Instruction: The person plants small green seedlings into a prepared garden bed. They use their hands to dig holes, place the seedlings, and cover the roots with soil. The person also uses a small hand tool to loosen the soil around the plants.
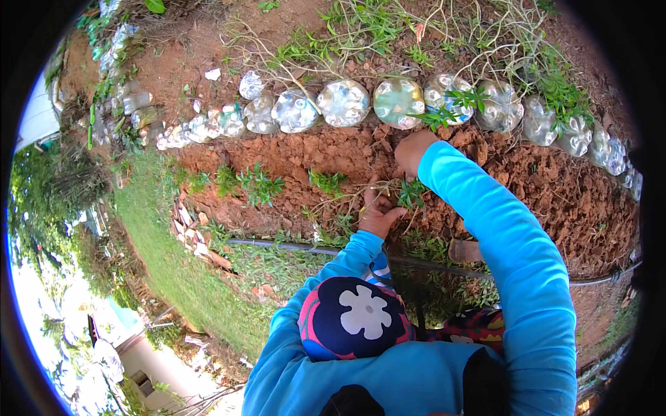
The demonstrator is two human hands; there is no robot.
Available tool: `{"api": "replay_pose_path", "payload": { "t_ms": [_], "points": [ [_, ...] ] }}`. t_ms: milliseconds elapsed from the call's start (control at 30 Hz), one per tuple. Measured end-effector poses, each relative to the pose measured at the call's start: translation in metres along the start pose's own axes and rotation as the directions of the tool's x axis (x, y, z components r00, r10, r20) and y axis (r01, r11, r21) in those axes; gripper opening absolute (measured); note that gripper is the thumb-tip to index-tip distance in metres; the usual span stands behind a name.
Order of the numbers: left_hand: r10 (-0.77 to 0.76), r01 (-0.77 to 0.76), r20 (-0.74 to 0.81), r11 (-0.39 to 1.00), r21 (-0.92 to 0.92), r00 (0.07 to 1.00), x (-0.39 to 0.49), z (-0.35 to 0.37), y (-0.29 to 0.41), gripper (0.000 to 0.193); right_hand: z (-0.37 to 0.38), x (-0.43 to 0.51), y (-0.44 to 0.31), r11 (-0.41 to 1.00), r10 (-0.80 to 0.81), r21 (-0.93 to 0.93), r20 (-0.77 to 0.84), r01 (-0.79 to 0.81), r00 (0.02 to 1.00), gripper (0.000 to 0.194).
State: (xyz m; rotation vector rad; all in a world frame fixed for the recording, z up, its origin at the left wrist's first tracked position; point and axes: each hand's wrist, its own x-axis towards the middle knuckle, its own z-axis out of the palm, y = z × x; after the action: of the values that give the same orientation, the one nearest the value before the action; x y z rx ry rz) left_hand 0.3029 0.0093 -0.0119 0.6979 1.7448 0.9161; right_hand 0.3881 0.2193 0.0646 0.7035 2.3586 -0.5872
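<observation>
My left hand (pixel 379 210) is low over the strip of loose red soil (pixel 291 156), thumb and fingers spread around the thin stems of a leafy cutting. The small green plant (pixel 411 193) stands just right of its thumb. My right hand (pixel 414 152) reaches down to the soil above that plant, close to the row of plastic bottles; its fingertips are mostly hidden, so its hold cannot be made out. Further left in the same soil grow another small plant (pixel 327 181) and a bushier one (pixel 260 184).
Upturned clear plastic bottles (pixel 343 103) edge the far side of the bed. A dark hose (pixel 291 246) runs along the near side. Broken tile pieces (pixel 195 234) lie at left, a brick-like piece (pixel 464 251) at right. Cut branches (pixel 484 47) lie beyond the bottles.
</observation>
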Motion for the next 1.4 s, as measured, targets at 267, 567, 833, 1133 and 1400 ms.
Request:
{"api": "replay_pose_path", "payload": {
  "t_ms": [267,567,833,1133,1400],
  "points": [
    [0.148,-0.175,0.1,0.914,0.365,0.984,0.003,0.012,0.003,0.088,0.032,-0.006,0.013,0.994,-0.077,0.066,-0.137,0.087,0.988,0.016],
    [0.073,-0.117,0.111,0.876,0.469,0.991,0.013,0.009,0.02,0.095,0.024,-0.009,-0.001,0.986,0.111,0.136,-0.148,-0.091,0.983,0.024],
    [0.192,-0.198,0.053,0.959,0.201,0.98,0.006,-0.01,-0.009,0.114,0.02,-0.055,0.032,0.953,0.117,0.304,-0.352,-0.004,0.929,0.025],
    [0.219,-0.159,-0.046,0.822,0.547,0.975,0.001,0.005,0.004,0.062,0.056,-0.072,0.028,0.999,-0.001,0.044,-0.305,0.015,0.952,0.015],
    [0.064,0.008,-0.136,0.88,0.475,0.989,0.004,0.009,0.004,0.057,0.059,-0.045,0.034,0.998,-0.069,-0.016,-0.231,0.067,0.971,0.013]
  ]
}}
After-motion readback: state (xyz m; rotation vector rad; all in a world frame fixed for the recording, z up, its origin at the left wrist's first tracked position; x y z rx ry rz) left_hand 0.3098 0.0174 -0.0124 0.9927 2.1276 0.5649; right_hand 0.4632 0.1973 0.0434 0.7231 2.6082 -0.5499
